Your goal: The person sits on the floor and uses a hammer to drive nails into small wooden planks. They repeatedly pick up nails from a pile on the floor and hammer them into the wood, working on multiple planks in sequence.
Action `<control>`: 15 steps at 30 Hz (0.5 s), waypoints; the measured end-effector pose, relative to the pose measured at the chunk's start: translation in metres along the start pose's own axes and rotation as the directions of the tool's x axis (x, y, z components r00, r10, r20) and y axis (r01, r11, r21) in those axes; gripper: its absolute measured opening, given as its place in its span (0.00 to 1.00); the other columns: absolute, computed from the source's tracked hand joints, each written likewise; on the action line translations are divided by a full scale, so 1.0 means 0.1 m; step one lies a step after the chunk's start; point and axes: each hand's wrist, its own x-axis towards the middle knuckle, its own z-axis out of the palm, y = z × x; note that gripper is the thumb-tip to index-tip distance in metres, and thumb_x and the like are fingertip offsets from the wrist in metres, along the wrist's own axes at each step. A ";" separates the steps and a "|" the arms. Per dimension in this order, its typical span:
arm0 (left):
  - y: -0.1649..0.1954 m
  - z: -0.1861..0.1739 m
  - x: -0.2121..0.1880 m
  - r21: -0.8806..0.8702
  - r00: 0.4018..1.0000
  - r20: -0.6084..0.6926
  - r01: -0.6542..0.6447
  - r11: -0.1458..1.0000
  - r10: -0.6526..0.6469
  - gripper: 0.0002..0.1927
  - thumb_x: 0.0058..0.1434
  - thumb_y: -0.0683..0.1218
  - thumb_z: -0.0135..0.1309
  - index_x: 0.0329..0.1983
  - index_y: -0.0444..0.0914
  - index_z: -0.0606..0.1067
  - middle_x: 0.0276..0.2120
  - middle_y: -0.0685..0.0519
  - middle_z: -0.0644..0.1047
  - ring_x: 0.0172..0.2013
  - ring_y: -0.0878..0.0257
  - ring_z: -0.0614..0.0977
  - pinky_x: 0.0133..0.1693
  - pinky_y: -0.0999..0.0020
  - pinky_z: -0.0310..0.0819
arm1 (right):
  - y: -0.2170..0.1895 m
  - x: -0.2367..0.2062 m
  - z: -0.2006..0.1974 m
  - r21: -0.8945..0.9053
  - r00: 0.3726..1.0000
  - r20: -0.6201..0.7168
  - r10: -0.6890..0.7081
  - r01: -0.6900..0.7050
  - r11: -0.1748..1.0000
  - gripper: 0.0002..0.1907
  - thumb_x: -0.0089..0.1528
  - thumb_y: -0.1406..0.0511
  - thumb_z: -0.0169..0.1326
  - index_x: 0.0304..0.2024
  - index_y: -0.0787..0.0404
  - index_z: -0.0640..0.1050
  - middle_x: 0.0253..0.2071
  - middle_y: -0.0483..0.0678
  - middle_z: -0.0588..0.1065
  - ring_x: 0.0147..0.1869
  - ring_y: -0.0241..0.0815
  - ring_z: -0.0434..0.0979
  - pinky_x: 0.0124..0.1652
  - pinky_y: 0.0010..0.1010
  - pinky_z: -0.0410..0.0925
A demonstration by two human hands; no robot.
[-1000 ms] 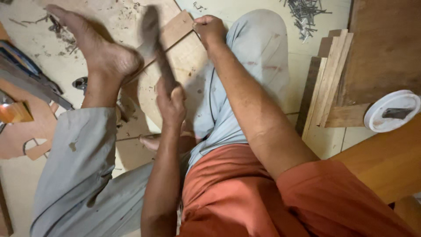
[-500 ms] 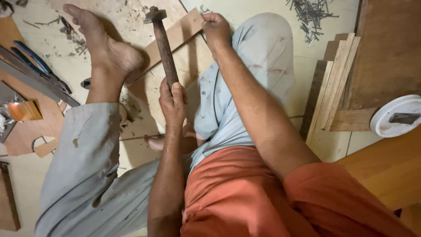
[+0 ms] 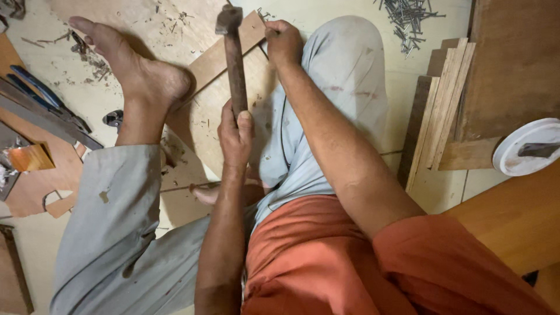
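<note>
- Left hand (image 3: 235, 135): fingers wrapped tight around the lower handle of a hammer (image 3: 234, 58); shaft points toward 12 o'clock, dark head at the top, over a wooden strip (image 3: 224, 53).
- Right hand (image 3: 284, 42): at 1 o'clock from the hammer head, fingers pinched together at the strip's upper end; what they pinch is too small to tell.
- Wooden strip: lies slanted on a plywood board (image 3: 204, 125), pinned by a bare foot (image 3: 137, 70) at 9 o'clock from the hammer.
- Grey-trousered knee (image 3: 350, 70): hides the floor just right of the right hand.
- Loose nails (image 3: 408, 17): at 2 o'clock.
- Stacked slats (image 3: 440, 111): at 3 o'clock, beside a white lid (image 3: 525, 149).
- Blue-handled pliers (image 3: 44, 96): at 9 o'clock, well apart.
</note>
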 end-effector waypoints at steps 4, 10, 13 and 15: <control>0.05 0.04 0.15 0.141 0.998 0.064 0.004 0.990 -0.013 0.21 0.83 0.56 0.44 0.65 0.36 0.71 0.37 0.51 0.79 0.37 0.65 0.81 0.39 0.68 0.76 | -0.01 -0.02 -0.02 0.017 0.995 0.036 0.089 -0.090 0.996 0.11 0.61 0.65 0.56 0.44 0.57 0.84 0.41 0.47 0.84 0.44 0.40 0.84 0.45 0.29 0.74; 0.10 -0.04 -0.02 -0.207 0.999 -0.022 -0.038 0.978 0.034 0.30 0.74 0.62 0.44 0.63 0.33 0.68 0.27 0.52 0.75 0.25 0.67 0.75 0.28 0.70 0.70 | 0.07 0.03 0.01 0.002 0.998 0.041 -0.056 0.056 0.998 0.09 0.59 0.66 0.59 0.41 0.59 0.85 0.38 0.48 0.85 0.43 0.39 0.85 0.46 0.29 0.74; 0.05 -0.01 -0.02 -0.287 0.984 -0.088 -0.172 0.942 0.153 0.32 0.74 0.65 0.42 0.62 0.34 0.67 0.28 0.53 0.74 0.26 0.68 0.75 0.29 0.71 0.69 | 0.09 0.04 0.03 0.091 0.998 0.052 0.025 -0.030 0.995 0.09 0.59 0.66 0.59 0.41 0.59 0.85 0.39 0.48 0.86 0.43 0.39 0.86 0.46 0.29 0.74; 0.00 0.03 0.06 -0.142 0.993 -0.029 -0.117 0.983 0.114 0.29 0.76 0.63 0.42 0.62 0.34 0.68 0.31 0.53 0.75 0.31 0.68 0.76 0.33 0.72 0.70 | 0.09 0.05 0.03 0.063 0.993 0.058 0.099 -0.102 0.993 0.10 0.59 0.67 0.57 0.42 0.58 0.86 0.39 0.47 0.85 0.42 0.38 0.85 0.46 0.28 0.74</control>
